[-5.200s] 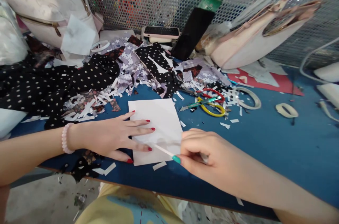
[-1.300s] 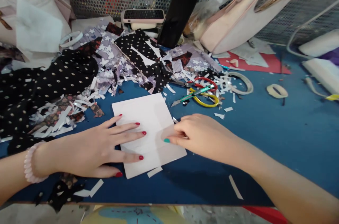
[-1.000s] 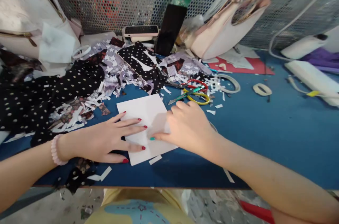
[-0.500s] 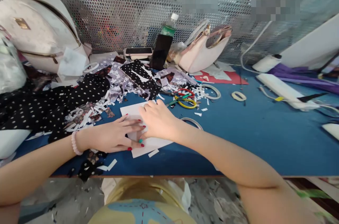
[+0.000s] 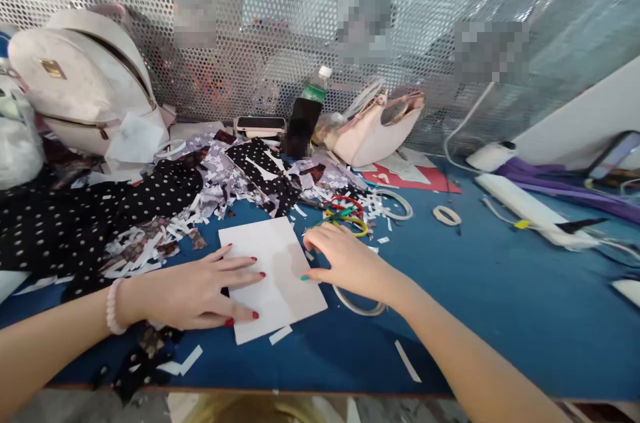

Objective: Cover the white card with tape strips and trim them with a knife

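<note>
A white rectangular sheet of card or paper [image 5: 277, 243] lies flat on the blue table. Across its left part rests my left hand [image 5: 220, 289], fingers spread and pressed on the surface; a pink bead bracelet circles that wrist. At the sheet's right edge is my right hand [image 5: 345, 259], its thumb apart from the curved fingers, nothing visible in its grasp. Just beyond those fingers lie scissors with coloured handles, a red loop [image 5: 345, 199] and a yellow loop [image 5: 357, 226] showing, partly behind the hand. A white ring-shaped roll [image 5: 363, 309] is partly under my right wrist.
Polka-dot black fabric [image 5: 165, 189] and paper scraps [image 5: 155, 249] pile up at the left. Behind stand a white backpack [image 5: 95, 89], a dark bottle [image 5: 305, 116] and a pale handbag [image 5: 380, 133]. More tape rolls [image 5: 447, 215] and a white bar [image 5: 535, 209] lie right.
My right hand has moved off the sheet's middle to its right edge, uncovering much of the sheet. My left hand stays on it. The view has tilted upward.
</note>
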Action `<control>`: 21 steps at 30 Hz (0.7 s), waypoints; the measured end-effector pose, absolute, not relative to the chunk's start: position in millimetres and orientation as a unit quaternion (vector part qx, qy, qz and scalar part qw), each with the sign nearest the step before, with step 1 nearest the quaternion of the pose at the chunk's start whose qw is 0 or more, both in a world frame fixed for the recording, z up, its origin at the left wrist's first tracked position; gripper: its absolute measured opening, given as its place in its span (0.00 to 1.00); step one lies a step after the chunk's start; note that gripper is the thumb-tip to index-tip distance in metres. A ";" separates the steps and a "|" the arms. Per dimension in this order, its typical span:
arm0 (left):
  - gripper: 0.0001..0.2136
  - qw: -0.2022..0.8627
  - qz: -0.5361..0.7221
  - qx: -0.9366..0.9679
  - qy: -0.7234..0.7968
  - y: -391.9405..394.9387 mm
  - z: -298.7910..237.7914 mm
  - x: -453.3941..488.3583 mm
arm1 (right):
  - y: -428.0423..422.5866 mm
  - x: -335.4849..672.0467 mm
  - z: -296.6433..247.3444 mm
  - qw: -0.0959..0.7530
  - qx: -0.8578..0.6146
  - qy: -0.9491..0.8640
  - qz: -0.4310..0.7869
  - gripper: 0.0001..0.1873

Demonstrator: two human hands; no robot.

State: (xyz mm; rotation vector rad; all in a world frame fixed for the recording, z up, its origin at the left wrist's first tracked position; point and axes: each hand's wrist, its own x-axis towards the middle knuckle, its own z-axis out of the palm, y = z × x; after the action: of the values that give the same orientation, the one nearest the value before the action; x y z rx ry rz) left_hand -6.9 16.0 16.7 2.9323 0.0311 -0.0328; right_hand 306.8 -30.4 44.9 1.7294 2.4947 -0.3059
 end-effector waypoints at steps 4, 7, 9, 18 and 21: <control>0.16 0.114 0.000 0.993 0.005 18.5 18.8 -5.7 | -30.3 329.1 36.4 0.010 0.524 0.829 -0.198 0.10; 0.15 0.127 0.024 0.992 0.003 21.5 19.5 -5.1 | -27.1 341.1 32.4 -0.006 0.485 0.834 -0.264 0.07; 0.16 0.128 0.033 0.991 -0.001 23.0 18.9 -5.0 | -25.3 346.6 32.1 -0.013 0.468 0.834 -0.294 0.07; 0.21 0.110 0.015 0.994 -0.006 24.1 20.2 -4.3 | -30.8 334.0 30.5 -0.019 0.513 0.799 -0.314 0.12; 0.21 0.114 0.014 0.993 -0.005 24.1 20.7 -4.5 | -32.0 329.0 28.1 -0.020 0.537 0.787 -0.303 0.14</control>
State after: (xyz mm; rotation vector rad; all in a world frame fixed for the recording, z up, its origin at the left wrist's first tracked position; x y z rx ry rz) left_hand -4.5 24.1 20.7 2.9124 -0.0142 0.0418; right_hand 329.0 -32.0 28.1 1.7101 2.5044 -0.9637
